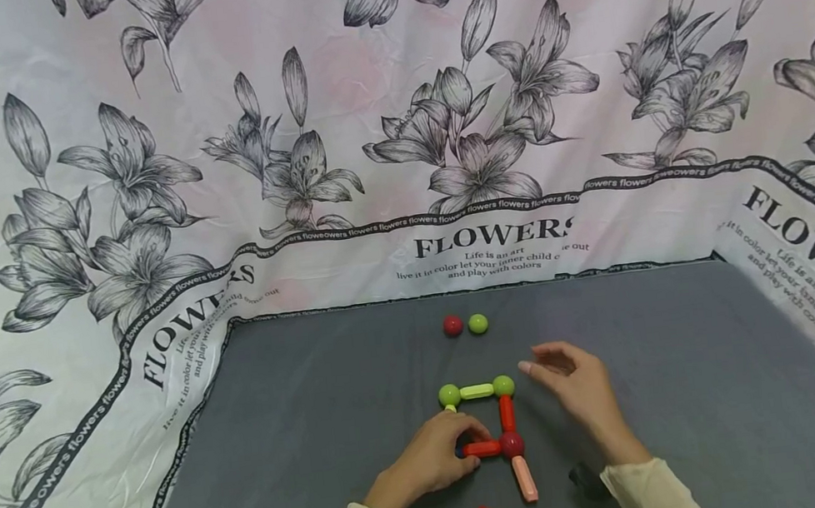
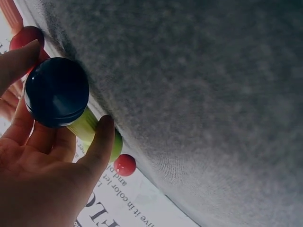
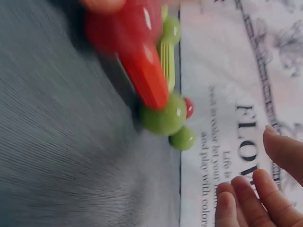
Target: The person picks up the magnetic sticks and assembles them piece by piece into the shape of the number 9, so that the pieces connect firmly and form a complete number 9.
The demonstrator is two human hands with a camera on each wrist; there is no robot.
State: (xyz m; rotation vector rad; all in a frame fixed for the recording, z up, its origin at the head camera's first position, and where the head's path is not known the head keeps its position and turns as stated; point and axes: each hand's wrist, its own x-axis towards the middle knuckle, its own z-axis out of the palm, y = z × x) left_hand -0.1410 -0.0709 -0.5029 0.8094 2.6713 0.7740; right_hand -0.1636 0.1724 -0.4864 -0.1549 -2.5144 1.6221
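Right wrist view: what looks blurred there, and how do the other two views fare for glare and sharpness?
Right wrist: the nearest red ball and grey tabletop look smeared, perhaps by motion; left wrist: the dark blue ball is dim, the small red ball carries a bright glint; head: large lettering on the flowered cloth reads clearly.

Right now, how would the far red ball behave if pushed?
The far red ball would probably roll, being round and unattached. It may feel slick; its surface looks glossy. Pushed right, it might bump the nearby green ball.
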